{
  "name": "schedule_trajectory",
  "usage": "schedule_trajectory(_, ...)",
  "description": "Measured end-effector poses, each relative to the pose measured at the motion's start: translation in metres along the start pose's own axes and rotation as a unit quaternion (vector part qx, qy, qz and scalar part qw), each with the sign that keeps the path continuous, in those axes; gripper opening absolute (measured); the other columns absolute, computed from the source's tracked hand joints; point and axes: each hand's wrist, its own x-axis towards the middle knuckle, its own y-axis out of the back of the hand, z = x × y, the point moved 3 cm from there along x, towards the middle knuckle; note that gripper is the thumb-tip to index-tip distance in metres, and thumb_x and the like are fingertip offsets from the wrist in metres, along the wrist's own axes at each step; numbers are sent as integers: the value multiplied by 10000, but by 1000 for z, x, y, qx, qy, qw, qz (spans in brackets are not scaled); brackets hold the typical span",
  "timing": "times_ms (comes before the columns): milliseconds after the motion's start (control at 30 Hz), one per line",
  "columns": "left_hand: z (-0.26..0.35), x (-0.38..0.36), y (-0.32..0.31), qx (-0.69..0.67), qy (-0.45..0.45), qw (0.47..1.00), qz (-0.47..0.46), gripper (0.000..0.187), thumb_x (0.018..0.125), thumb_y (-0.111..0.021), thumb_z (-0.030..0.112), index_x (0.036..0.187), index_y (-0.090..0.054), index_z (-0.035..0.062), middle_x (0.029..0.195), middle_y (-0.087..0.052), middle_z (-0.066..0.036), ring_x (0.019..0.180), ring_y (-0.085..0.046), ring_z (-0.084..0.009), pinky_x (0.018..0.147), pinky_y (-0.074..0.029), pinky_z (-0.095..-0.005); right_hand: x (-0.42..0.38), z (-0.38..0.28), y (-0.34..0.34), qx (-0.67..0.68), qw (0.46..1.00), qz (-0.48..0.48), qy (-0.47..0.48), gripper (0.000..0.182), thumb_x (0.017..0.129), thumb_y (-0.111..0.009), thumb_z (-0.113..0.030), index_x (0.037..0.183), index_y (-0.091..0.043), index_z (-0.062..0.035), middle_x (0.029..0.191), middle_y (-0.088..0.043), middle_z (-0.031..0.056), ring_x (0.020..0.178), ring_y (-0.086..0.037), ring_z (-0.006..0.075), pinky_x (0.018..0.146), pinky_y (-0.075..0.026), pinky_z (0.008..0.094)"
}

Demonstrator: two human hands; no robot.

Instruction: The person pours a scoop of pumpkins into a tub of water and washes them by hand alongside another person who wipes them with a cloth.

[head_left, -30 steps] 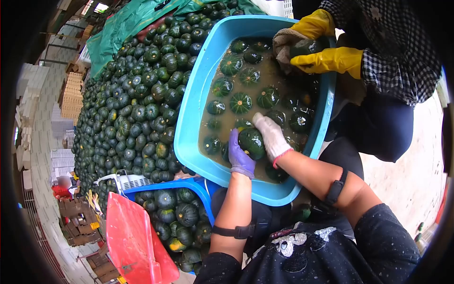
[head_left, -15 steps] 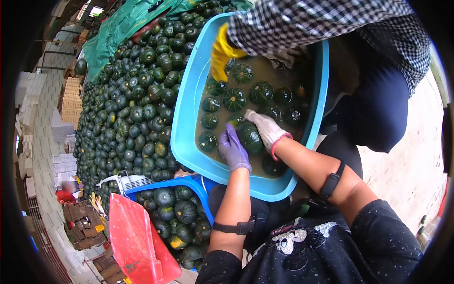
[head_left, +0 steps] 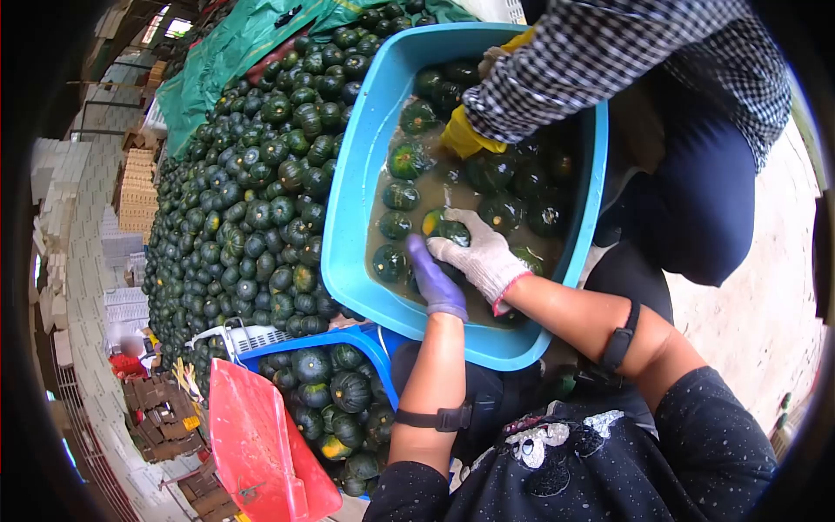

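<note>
My right hand (head_left: pixel 481 259), in a whitish work glove with a pink cuff, curves its fingers and thumb round a dark green squash (head_left: pixel 450 231) with an orange patch, at the water's surface. My left hand (head_left: pixel 435 280), in a purple rubber glove, is just to the left with its fingers stretched out, close to the right thumb and apart from that squash. Both are inside a light blue tub (head_left: pixel 348 235) of murky water. Several other squashes (head_left: pixel 401 196) float around them.
A co-worker's yellow-gloved hand (head_left: pixel 470 137) reaches into the tub from the upper right, below a checked sleeve (head_left: pixel 574 65). A big heap of squashes (head_left: pixel 252 200) lies left. Nearer stand a blue crate (head_left: pixel 380 357) of squashes and a red plastic scoop (head_left: pixel 261 444).
The large squash between my hands is out of my grasp; my right hand now holds the orange-patched one. The co-worker's yellow glove moved right and down from the tub's left side.
</note>
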Motion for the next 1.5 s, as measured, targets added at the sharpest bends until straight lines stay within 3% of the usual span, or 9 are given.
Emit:
schedule_trajectory(200,2,-41,-29,158,-44,982,-93,675,837,-710,37,1418,-377,117,1198,-540,-62,1040,-565,-113,882,-492,-251,43,9,35,173,976,89,-93,385,923,-535,-384,809,-613,-24,792,-637,111,739,-596,252,714,-453,359)
schedule_trajectory(400,82,-32,-39,438,67,891,-95,651,788,-751,111,1359,-440,99,1099,-635,-76,1021,-611,-166,844,-527,-297,37,-38,49,350,926,86,-110,406,919,-554,-413,660,-557,-100,638,-488,1,589,-459,112,561,-368,256)
schedule_trajectory(667,225,79,-91,338,-261,904,-23,397,918,-590,288,1188,-534,4,1033,-619,-106,815,-604,-181,749,-535,-313,47,-50,64,459,880,122,-19,376,937,-556,-394,794,-618,-51,725,-560,20,584,-487,119,551,-362,261)
schedule_trajectory(733,142,59,-92,491,-76,851,-169,364,919,-591,327,1135,-622,36,1047,-652,-95,891,-618,-156,793,-500,-315,42,-61,64,436,888,144,-28,358,944,-550,-372,811,-627,-48,722,-562,20,589,-490,117,552,-365,258)
schedule_trajectory(833,39,42,-75,886,155,374,-227,805,759,-685,520,1415,-455,115,1442,-441,-175,1296,-469,-313,1091,-371,-381,44,-55,52,411,902,116,-57,338,948,-555,-363,851,-643,-52,744,-576,18,626,-512,106,576,-392,242)
schedule_trajectory(1167,-106,146,29,818,13,491,-299,765,739,-681,559,1309,-518,76,1322,-544,-177,1184,-537,-349,1027,-431,-414,59,-30,30,341,924,151,-82,269,906,-562,-394,795,-616,-155,660,-497,-66,547,-432,48,475,-292,215)
schedule_trajectory(1300,31,2,-45,260,171,948,-71,468,864,-622,479,1142,-613,103,1159,-628,-101,1025,-606,-224,898,-505,-391,60,-11,28,309,946,29,-95,307,912,-537,-321,972,-676,-54,944,-656,49,824,-603,156,731,-475,284)
schedule_trajectory(1433,21,-8,-28,-90,53,994,-29,463,935,-539,512,1124,-638,102,1057,-663,-71,991,-607,-195,936,-448,-286,0,-3,-31,-245,928,98,263,516,952,-482,-324,1309,-494,48,1342,-518,257,1230,-522,343,1031,-389,399)
schedule_trajectory(1500,-22,27,7,17,-58,998,-30,425,949,-556,432,1174,-625,78,1102,-657,-53,1019,-592,-168,956,-431,-294,15,3,-26,-162,983,12,85,542,941,-512,-389,1281,-533,32,1282,-578,210,1161,-563,322,992,-419,395)
